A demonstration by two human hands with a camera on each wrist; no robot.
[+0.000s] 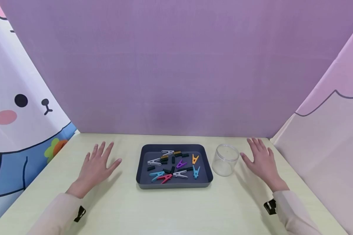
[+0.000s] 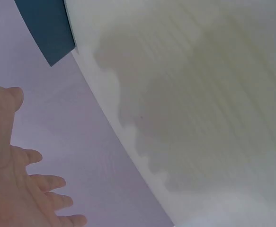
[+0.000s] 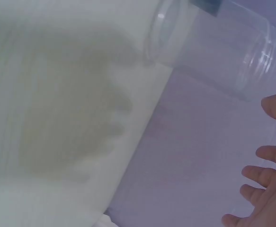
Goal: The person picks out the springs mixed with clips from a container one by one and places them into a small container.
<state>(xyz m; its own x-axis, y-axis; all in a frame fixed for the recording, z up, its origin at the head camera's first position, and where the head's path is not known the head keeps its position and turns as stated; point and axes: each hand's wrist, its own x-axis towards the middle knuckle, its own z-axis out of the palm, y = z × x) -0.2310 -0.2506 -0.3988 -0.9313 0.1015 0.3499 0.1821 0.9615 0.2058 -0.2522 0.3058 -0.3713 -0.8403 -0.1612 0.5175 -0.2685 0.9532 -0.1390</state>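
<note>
In the head view a dark grey tray [image 1: 176, 186] stands on the table, holding plastic clips and small black springs. Among the clips are a red clip [image 1: 165, 178], a purple clip [image 1: 181, 164], an orange clip [image 1: 195, 159], a blue clip [image 1: 196, 172] and a white clip [image 1: 180, 174]. My left hand [image 1: 95, 166], fingers spread, is held above the table left of the tray and holds nothing. To the tray's right stands a clear, round plastic jar [image 1: 225, 161]. Just beyond it my right hand [image 1: 261, 161] hovers with spread fingers, apart from the jar.
A pale wooden table [image 1: 176, 212] carries everything. Behind it rises a purple cloth backdrop [image 1: 176, 68]. Cartoon-printed cloth [image 1: 20, 130] hangs on the left, and a pink and white cloth [image 1: 329, 137] borders the right side.
</note>
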